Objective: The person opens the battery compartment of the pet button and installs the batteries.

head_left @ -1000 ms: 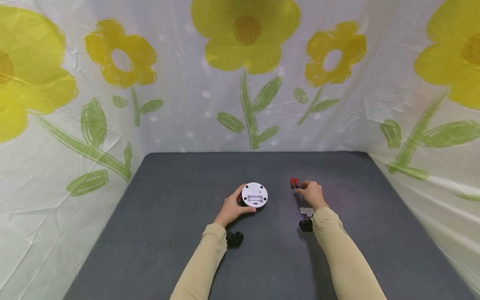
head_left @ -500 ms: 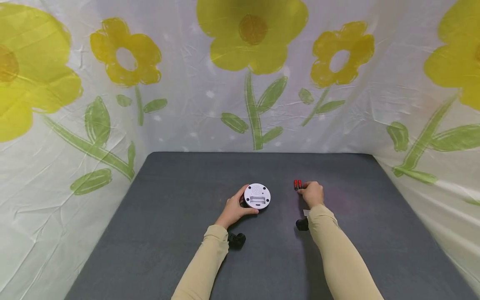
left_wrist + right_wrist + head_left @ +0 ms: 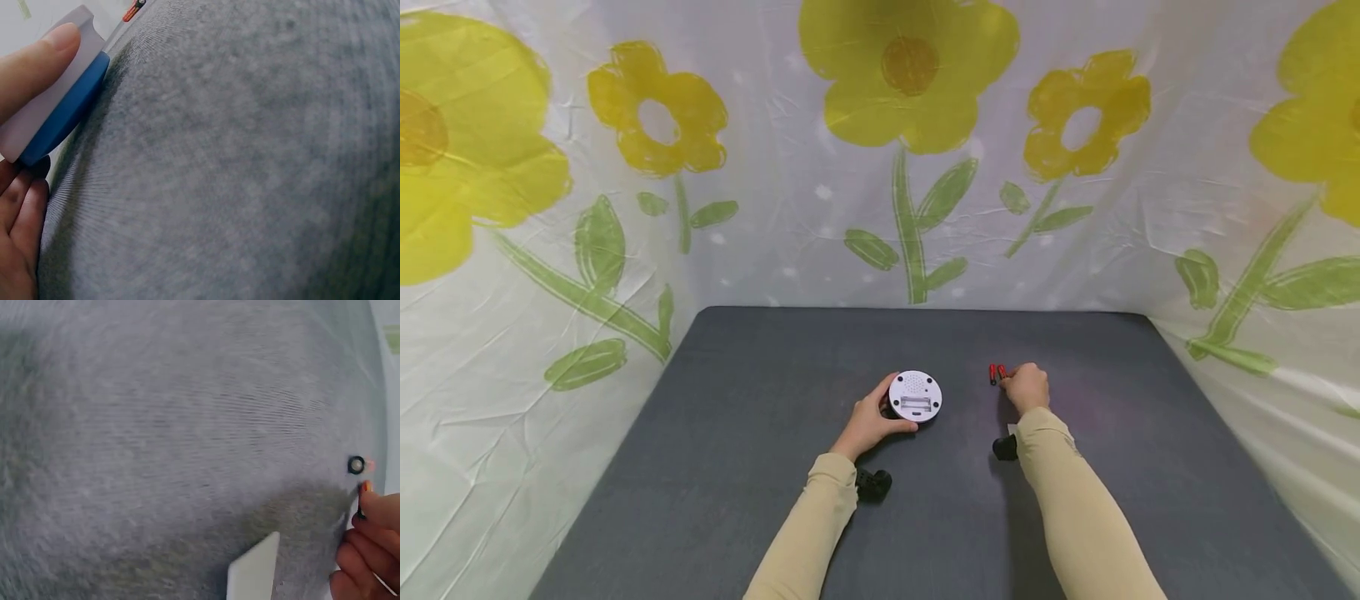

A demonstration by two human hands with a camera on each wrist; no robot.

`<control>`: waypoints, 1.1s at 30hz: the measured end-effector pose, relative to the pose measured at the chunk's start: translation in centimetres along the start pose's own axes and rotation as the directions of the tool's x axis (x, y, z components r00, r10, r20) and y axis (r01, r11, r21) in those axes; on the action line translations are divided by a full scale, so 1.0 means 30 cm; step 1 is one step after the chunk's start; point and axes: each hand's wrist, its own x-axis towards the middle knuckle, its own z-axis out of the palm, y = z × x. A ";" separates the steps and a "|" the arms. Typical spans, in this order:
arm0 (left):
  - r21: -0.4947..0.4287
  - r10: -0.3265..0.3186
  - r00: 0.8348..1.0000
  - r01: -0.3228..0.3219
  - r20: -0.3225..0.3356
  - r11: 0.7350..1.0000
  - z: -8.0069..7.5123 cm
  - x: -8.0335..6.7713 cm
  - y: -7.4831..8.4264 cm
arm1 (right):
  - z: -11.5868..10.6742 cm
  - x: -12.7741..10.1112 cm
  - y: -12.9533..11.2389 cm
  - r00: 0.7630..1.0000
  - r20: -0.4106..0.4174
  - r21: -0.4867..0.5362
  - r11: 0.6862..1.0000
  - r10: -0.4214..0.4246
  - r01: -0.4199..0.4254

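Observation:
My left hand [image 3: 867, 423] grips a round device [image 3: 915, 385] by its left side, thumb at the front. Its white underside faces up, showing speaker holes, dark feet and an uncovered battery compartment [image 3: 916, 405] with no battery in it. In the left wrist view its other part is blue. My right hand [image 3: 1028, 388] pinches one red-and-black battery [image 3: 365, 495] between thumb and finger. A second battery [image 3: 992, 373] lies just left of it on the table. Near my right wrist lies a white battery cover [image 3: 253, 572], mostly hidden by the sleeve in the head view.
The dark grey table [image 3: 775, 375] stretches around both hands. A white curtain [image 3: 760, 208] with yellow flowers stands behind and beside it. Black wrist cameras [image 3: 874, 485] stick out under both wrists.
My right hand has come up to the batteries and now pinches the right one, which has tilted slightly. The left hand keeps its grip on the device. The head view has shifted a little.

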 end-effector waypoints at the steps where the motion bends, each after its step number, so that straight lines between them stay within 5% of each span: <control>1: -0.001 0.002 1.000 -0.002 -0.001 1.000 0.000 0.000 -0.001 | -0.002 0.000 0.004 1.000 -0.012 0.016 1.000 -0.001 0.001; 8: 0.007 0.004 1.000 -0.004 -0.010 1.000 -0.009 0.011 0.000 | -0.048 -0.012 0.016 0.997 -0.071 0.109 0.994 -0.004 0.011; 20: 0.021 0.003 1.000 -0.003 -0.023 1.000 -0.014 0.017 0.007 | -0.099 -0.058 -0.073 0.987 0.063 0.356 0.927 -0.150 0.118; 26: 0.028 -0.003 1.000 0.004 -0.018 1.000 -0.004 0.016 0.001 | -0.056 -0.129 -0.143 0.959 0.106 0.468 0.864 -0.264 0.187; 33: 0.000 0.002 1.000 -0.002 -0.008 1.000 0.004 0.013 0.010 | 0.027 -0.192 -0.184 0.900 0.115 0.434 0.836 -0.421 0.336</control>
